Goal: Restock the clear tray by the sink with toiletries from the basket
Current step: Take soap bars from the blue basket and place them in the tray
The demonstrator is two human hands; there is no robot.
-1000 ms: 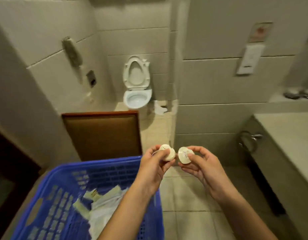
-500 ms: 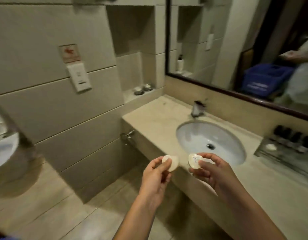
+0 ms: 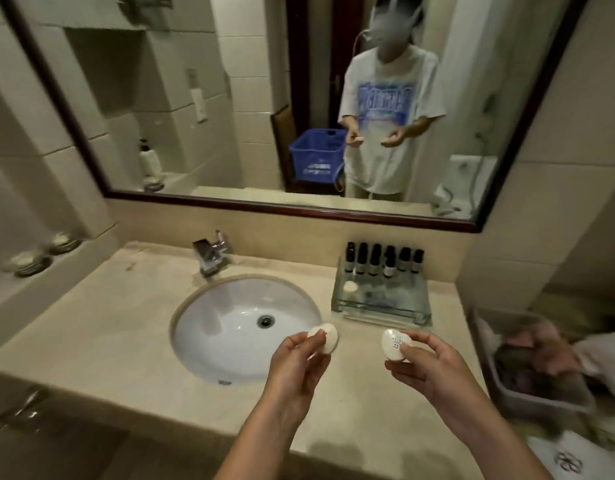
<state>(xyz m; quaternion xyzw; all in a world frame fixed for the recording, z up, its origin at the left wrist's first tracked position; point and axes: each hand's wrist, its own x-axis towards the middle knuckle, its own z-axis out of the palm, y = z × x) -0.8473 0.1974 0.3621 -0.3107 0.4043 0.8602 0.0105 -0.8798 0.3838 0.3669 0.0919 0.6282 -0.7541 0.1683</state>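
The clear tray (image 3: 380, 306) stands on the stone surface (image 3: 102, 327) just right of the sink (image 3: 230, 327), against the back ledge under the mirror (image 3: 230, 98); a row of dark-capped bottles (image 3: 382, 261) fills its back, one small white round item (image 3: 350, 286) lies at its left end, and the front part looks mostly bare. The blue basket (image 3: 316, 157) shows only as a reflection in the mirror, behind the person. Nearer, the left hand (image 3: 295, 365) is closed in a fingertip pinch on a round wrapped soap (image 3: 325, 337) over the sink's right rim, and the right hand (image 3: 427, 362) is closed the same way on a second wrapped soap (image 3: 394, 344), printed face up, in front of the tray and not touching it. Both soaps look light, small and stiff, in smooth wrapping that is probably a little slippery, so a pinch across the flat faces or around the edge should hold them well; they do not look fragile. The tray, likely rigid glass or acrylic, calls for setting the soaps down gently in the open front area, clear of the upright bottles.
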